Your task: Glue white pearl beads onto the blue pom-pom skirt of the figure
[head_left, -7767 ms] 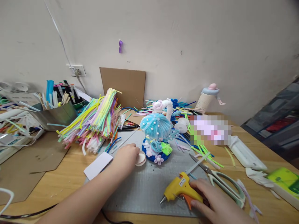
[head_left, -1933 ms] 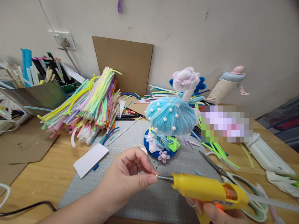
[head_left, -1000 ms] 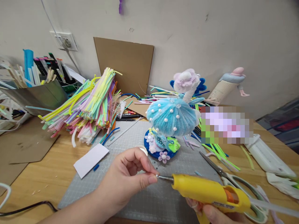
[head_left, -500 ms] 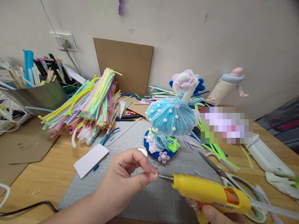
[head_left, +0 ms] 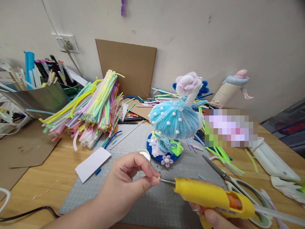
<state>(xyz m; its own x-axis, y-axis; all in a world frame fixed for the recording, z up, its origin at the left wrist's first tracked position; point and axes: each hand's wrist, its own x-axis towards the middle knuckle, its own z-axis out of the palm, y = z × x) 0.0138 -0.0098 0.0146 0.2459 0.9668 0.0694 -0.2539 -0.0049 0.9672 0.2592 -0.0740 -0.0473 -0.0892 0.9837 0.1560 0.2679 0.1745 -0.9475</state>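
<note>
Between thumb and forefinger, my left hand (head_left: 133, 181) pinches a small white pearl bead (head_left: 159, 179). My right hand (head_left: 214, 216) is wrapped around the handle of a yellow hot glue gun (head_left: 205, 192), a glue stick (head_left: 278, 214) poking from its back. The gun's metal nozzle points left and touches or nearly touches the bead. Just beyond the hands stands a pipe-cleaner craft with a light-blue pearl-dotted dome (head_left: 175, 119), a pale fluffy flower on top and a dark-blue round base (head_left: 149, 149) with small flowers. A small white round dish (head_left: 145, 155) is partly hidden behind my left hand.
A grey cutting mat (head_left: 83, 194) lies under the hands. Scissors (head_left: 228, 178) rest at the right, beneath the glue gun. Bundled pipe cleaners (head_left: 95, 108) and a white card (head_left: 92, 163) are at the left. A metal container (head_left: 35, 101) holds sticks. Cardboard (head_left: 128, 66) leans on the wall.
The glue gun has shifted slightly left, with its nozzle closer to the bead. My left hand has barely moved.
</note>
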